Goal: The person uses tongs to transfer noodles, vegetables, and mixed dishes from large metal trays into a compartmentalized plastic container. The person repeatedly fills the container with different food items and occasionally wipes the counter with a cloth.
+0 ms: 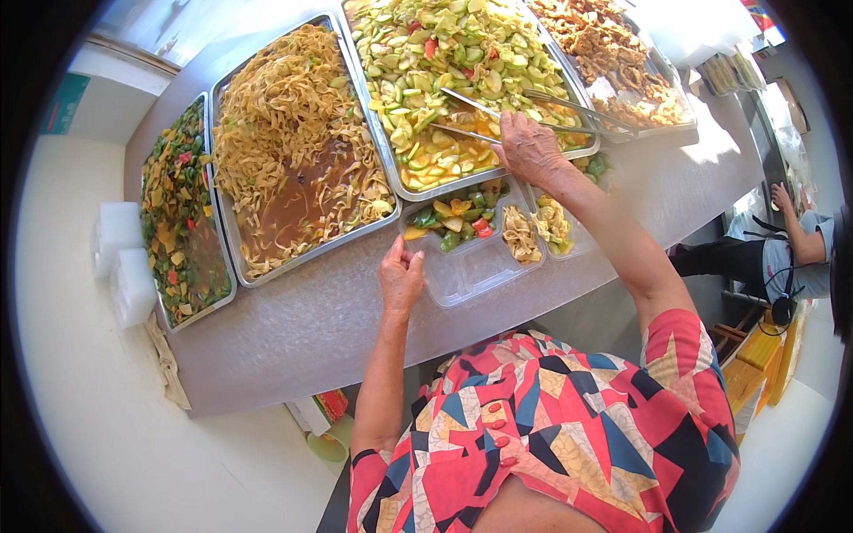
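My right hand [530,148] grips metal tongs [470,103], their arms spread over the near part of a steel tray of sliced zucchini with egg [460,60]. My left hand [401,272] is at the left rim of a clear plastic compartment tray [460,276], thumb and forefinger at its edge. Green peppers with yellow and red pieces [460,216] fill one compartment, and flat noodles [521,234] lie in another. Right of it, partly hidden under my right forearm, a second clear tray [580,243] holds zucchini [553,223] and green peppers.
To the left are steel trays of flat noodles [280,120] and green peppers [176,220]. Browned fried pieces [613,53] fill a tray at the right. Other tongs [580,110] rest across tray rims. White foam-like blocks [120,233] stand left; a person [786,246] is at right.
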`<state>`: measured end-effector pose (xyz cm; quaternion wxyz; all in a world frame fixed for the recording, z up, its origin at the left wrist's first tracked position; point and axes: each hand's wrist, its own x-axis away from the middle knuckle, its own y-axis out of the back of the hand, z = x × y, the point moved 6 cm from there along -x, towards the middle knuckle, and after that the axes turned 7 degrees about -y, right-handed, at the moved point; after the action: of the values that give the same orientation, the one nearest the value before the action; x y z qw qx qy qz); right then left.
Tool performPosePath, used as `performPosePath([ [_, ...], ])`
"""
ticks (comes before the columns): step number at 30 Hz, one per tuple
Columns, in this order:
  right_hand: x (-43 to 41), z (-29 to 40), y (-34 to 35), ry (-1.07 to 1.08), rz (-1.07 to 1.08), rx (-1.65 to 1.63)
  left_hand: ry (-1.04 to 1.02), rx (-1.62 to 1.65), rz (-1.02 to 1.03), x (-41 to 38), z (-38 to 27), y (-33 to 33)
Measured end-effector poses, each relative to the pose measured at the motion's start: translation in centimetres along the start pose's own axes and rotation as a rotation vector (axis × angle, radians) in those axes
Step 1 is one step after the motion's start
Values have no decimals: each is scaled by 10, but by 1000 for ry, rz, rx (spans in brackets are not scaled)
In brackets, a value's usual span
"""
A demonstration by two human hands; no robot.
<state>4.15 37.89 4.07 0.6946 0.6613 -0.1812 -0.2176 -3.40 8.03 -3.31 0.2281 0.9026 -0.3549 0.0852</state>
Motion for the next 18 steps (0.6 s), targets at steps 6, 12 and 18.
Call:
performPosePath([
  [6,-15,-11,-31,1,179,-168,-196,-129,-106,-4,-21,1],
  [12,-6,-17,-33,-252,323,-679,-583,-390,-244,0,-13,35],
  [18,20,-6,-30,-501,482,-1154,-585,-333,-229,-1,-5,35],
])
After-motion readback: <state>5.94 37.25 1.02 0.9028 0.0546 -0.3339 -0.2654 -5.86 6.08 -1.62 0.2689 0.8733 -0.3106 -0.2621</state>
